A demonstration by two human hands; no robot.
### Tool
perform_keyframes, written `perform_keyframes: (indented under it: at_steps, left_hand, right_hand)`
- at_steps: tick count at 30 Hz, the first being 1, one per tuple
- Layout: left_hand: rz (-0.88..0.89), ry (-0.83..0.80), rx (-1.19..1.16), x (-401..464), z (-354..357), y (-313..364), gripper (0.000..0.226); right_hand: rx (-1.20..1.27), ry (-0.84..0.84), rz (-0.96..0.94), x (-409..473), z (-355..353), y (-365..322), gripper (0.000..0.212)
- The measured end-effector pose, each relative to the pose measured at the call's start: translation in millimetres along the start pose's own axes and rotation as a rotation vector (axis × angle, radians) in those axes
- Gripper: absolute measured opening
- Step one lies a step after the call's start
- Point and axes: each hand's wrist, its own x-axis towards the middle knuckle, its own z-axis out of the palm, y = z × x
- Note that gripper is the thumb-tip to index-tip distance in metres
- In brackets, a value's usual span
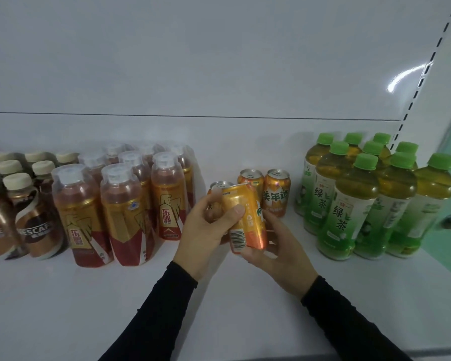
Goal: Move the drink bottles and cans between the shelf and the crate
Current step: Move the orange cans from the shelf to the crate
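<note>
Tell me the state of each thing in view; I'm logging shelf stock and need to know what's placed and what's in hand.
Held orange can: tilted, off the shelf, gripped by both hands.
Left hand: fingers curled round the can.
Right hand: cradles the can's lower end.
Three orange cans: upright on shelf, unopened.
Green tea bottles: upright, capped, clustered at right.
Red-gold bottles: upright, capped.
Nescafe bottles: upright, capped, at left.

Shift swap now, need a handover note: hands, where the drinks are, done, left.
Left hand and right hand both grip one orange can, tilted, above the shelf.
Three more orange cans stand behind it, between the red-gold bottles and the green tea bottles. Coffee bottles stand far left.
Crate not in view, so the count done is unknown.
Left: place the held can.
</note>
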Motion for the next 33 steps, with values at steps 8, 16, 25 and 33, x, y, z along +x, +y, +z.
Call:
perform_keyframes:
  at_steps: [8, 16, 25, 33]
  left_hand:
    - [-0.005, -0.065, -0.031, 4, -2, 3, 0.047]
    - [-0.045, 0.001, -0.044, 4, -1, 2, 0.050]
    - [0.028, -0.013, 0.004, 2, 1, 2, 0.049]
    - [-0.058, -0.023, -0.032, 4, 0, 4, 0.044]
  right_hand:
    - [0.356, 0.023, 0.027, 5, -9, -3, 0.086]
    - [0.277, -0.019, 0.044, 2, -6, -7, 0.079]
    - [0.196, 0.048, 0.025, 4, -5, -4, 0.084]
    - [0.473, -0.014, 0.114, 2, -4, -12, 0.093]
